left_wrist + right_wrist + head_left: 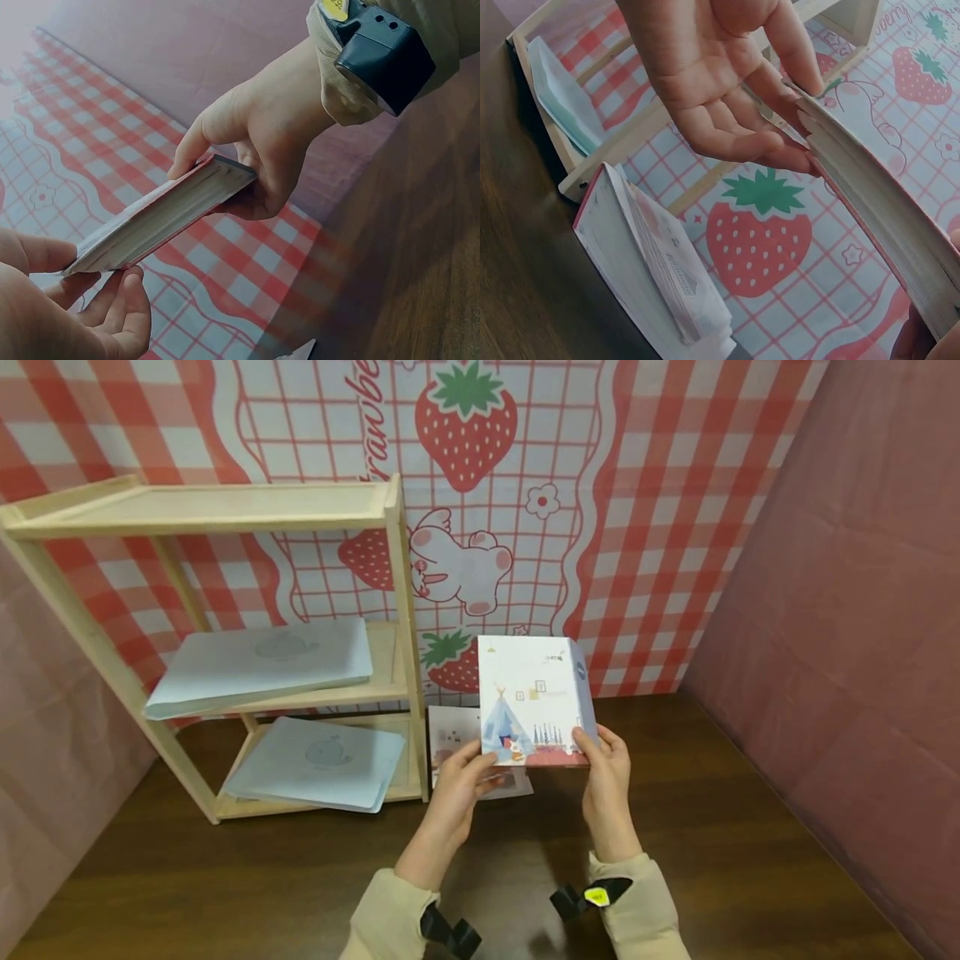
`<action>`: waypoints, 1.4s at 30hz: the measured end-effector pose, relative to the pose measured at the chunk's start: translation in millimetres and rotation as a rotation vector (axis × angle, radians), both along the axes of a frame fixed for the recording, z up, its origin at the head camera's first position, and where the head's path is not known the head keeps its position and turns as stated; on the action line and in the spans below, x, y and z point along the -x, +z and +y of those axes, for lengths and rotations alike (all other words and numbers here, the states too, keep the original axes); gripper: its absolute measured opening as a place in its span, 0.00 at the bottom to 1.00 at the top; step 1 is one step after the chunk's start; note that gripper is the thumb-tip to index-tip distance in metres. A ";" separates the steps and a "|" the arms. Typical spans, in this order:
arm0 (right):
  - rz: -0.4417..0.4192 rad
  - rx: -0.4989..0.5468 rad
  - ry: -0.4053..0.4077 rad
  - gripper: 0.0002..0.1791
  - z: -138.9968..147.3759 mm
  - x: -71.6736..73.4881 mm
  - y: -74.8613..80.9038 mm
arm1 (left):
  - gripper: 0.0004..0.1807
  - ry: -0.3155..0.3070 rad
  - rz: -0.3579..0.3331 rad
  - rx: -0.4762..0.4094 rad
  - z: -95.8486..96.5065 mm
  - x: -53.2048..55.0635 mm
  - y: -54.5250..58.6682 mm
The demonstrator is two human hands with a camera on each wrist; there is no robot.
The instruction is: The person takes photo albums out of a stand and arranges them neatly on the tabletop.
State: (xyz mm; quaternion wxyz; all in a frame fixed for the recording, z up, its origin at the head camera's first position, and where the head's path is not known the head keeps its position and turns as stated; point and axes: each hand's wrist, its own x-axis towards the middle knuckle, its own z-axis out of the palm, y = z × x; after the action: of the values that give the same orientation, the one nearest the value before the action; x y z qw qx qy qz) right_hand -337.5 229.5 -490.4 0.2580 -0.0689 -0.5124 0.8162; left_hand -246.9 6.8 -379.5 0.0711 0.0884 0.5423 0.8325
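A thick book (528,693) with a white cover, a blue tent picture and a blue spine is held up above the table. My left hand (459,777) pinches its lower left corner, thumb on the cover and fingers underneath. At the lower right, my right hand (606,777) grips the spine side, thumb on top. The page edges of the book (169,214) face me in the left wrist view. Under and behind it, other books (450,727) lie beside the shelf, partly hidden. In the right wrist view these books (679,274) show as a thick one with a thinner one against it.
A wooden shelf (408,610) stands on the left. Its middle and bottom levels each carry pale blue folders (262,662) with a whale print. The dark wooden table (712,827) meets a strawberry-patterned cloth (660,527) at the back and a pink cloth (832,652) on the right.
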 end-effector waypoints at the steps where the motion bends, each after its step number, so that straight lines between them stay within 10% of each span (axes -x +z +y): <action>1: -0.006 -0.001 -0.003 0.34 1.4 0.8 -0.6 | 0.17 0.000 0.000 0.002 0.2 0.2 -0.5; 12: -0.099 -0.054 0.065 0.33 2.2 -16.3 19.9 | 0.17 -0.013 0.005 0.048 3.5 2.2 -8.2; 42: -0.239 -0.081 -0.108 0.37 11.7 -11.3 6.1 | 0.19 -0.039 -0.042 -0.043 18.3 5.6 -26.7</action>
State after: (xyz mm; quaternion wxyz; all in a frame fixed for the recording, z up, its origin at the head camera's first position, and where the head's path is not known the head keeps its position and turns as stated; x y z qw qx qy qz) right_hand -326.2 241.2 -484.3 0.2412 -0.1824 -0.5677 0.7657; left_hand -252.5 25.2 -406.2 0.0969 0.0828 0.5207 0.8442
